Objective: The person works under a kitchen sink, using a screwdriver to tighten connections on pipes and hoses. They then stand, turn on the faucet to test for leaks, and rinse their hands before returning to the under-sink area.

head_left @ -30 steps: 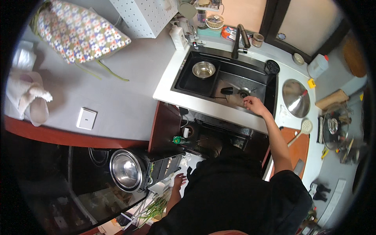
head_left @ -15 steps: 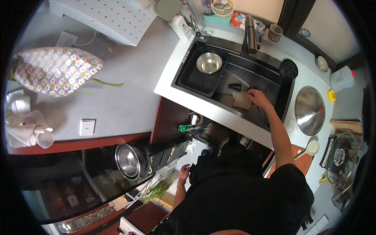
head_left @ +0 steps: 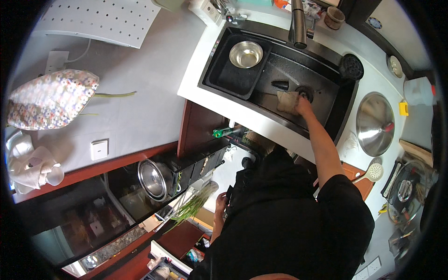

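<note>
In the black sink (head_left: 330,62), my right hand (head_left: 303,103) reaches down beside the drain (head_left: 308,91), its fingers closed at the edge of a tan cloth (head_left: 286,102); exactly what they grip is hidden. A small black object (head_left: 280,85) lies left of the drain. A steel bowl (head_left: 246,54) sits in the black inset basin (head_left: 224,74) on the sink's left. My left hand (head_left: 220,203) hangs low by my body against dark clothing, its fingers partly hidden.
The faucet (head_left: 299,32) rises behind the sink. A steel lid (head_left: 375,123) and slotted spoon (head_left: 373,172) lie right. A floral bag (head_left: 51,100) is on the left counter. An open cabinet door (head_left: 196,128) is below; a large steel bowl (head_left: 153,179) stands lower left.
The view has shifted, bringing the sink higher in frame. My right hand has moved toward the drain and the cloth's edge. My left hand's fingers, earlier spread, are now less visible.
</note>
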A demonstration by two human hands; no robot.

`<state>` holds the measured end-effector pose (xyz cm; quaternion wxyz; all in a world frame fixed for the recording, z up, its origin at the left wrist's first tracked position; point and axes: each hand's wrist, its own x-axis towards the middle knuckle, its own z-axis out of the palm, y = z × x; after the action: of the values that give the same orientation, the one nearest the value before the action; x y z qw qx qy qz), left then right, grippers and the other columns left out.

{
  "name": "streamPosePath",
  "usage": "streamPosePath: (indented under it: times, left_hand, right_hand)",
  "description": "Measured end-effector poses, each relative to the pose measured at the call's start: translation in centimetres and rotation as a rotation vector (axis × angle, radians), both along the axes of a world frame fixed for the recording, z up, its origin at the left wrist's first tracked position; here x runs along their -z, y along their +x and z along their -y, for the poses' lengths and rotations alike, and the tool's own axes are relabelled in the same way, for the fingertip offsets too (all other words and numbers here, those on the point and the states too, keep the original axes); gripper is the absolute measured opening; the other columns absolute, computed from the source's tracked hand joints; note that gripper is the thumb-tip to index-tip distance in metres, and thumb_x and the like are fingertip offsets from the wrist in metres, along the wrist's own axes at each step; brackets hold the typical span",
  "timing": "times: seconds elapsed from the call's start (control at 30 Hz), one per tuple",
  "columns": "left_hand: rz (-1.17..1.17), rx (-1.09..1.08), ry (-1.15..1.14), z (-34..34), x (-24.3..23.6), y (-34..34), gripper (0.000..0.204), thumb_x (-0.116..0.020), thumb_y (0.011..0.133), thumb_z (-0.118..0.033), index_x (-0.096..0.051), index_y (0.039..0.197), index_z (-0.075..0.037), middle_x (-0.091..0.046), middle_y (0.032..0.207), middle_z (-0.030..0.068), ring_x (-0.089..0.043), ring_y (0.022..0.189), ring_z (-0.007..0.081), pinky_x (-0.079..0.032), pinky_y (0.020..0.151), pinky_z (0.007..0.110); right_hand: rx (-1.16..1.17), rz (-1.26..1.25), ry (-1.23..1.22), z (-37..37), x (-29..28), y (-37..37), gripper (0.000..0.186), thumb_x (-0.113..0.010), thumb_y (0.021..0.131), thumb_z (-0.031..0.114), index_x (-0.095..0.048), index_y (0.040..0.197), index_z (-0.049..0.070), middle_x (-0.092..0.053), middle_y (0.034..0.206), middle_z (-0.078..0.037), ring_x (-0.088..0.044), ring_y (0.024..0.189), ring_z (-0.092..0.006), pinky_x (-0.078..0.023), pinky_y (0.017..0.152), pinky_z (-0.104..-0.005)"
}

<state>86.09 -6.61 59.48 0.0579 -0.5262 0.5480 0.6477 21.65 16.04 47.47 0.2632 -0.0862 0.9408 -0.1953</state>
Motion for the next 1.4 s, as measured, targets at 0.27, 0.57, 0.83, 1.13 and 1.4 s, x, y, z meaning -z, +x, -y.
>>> streamPosePath:
  times: [0.27, 0.57, 0.83, 1.13, 1.4]
  left_hand:
    - [0.007, 0.024, -0.008, 0.1, -0.5, -0.9, 0.038, -0.062, 0.100, -0.019, -0.061, 0.135, -0.003, -0.068, 0.093, 0.0021, -0.057, 0.074, 0.0098, -0.045, 0.064, 0.026]
    - [0.104, 0.031, 0.019, 1.1, 0.3, -1.9, 0.038, -0.062, 0.099, -0.018, -0.062, 0.136, -0.006, -0.064, 0.088, 0.0027, -0.055, 0.070, 0.0110, -0.046, 0.059, 0.028]
    - [0.211, 0.093, -0.002, 2.1, -1.5, -5.2, 0.039, -0.064, 0.098, -0.016, -0.061, 0.136, -0.006, -0.073, 0.108, 0.0100, -0.067, 0.095, 0.0169, -0.055, 0.073, 0.031]
    - [0.187, 0.186, 0.024, 6.6, 2.1, -3.0, 0.035, -0.063, 0.100, -0.017, -0.062, 0.134, -0.008, -0.072, 0.101, 0.0075, -0.064, 0.092, 0.0152, -0.053, 0.072, 0.033]
    - [0.161, 0.318, 0.024, 13.6, 4.3, -5.7, 0.036, -0.063, 0.098, -0.014, -0.062, 0.134, -0.007, -0.072, 0.108, 0.0101, -0.068, 0.091, 0.0177, -0.055, 0.071, 0.032]
  right_hand:
    - [-0.390, 0.069, 0.070, 0.4, 4.2, 0.9, 0.065, -0.075, 0.089, 0.017, -0.049, 0.148, 0.010, -0.045, 0.156, -0.020, -0.052, 0.135, -0.0409, -0.049, 0.110, -0.0515]
    - [-0.436, 0.274, 0.030, 1.7, -0.1, -0.7, 0.037, -0.068, 0.091, 0.018, -0.071, 0.125, 0.005, -0.071, 0.120, -0.023, -0.067, 0.114, -0.0389, -0.054, 0.097, -0.0460]
    - [-0.198, 0.096, -0.373, 0.4, -5.7, 2.2, 0.029, -0.066, 0.095, 0.014, -0.070, 0.120, 0.001, -0.073, 0.111, -0.022, -0.070, 0.104, -0.0368, -0.055, 0.092, -0.0465]
    - [-0.146, -0.069, -0.433, 1.4, -12.4, 8.0, 0.024, -0.065, 0.093, 0.009, -0.067, 0.115, 0.001, -0.070, 0.107, -0.020, -0.068, 0.098, -0.0384, -0.054, 0.084, -0.0466]
    - [-0.186, -0.430, -0.243, 3.6, -13.9, 13.4, 0.032, -0.067, 0.091, 0.010, -0.063, 0.122, 0.003, -0.062, 0.112, -0.016, -0.060, 0.110, -0.0384, -0.049, 0.092, -0.0501]
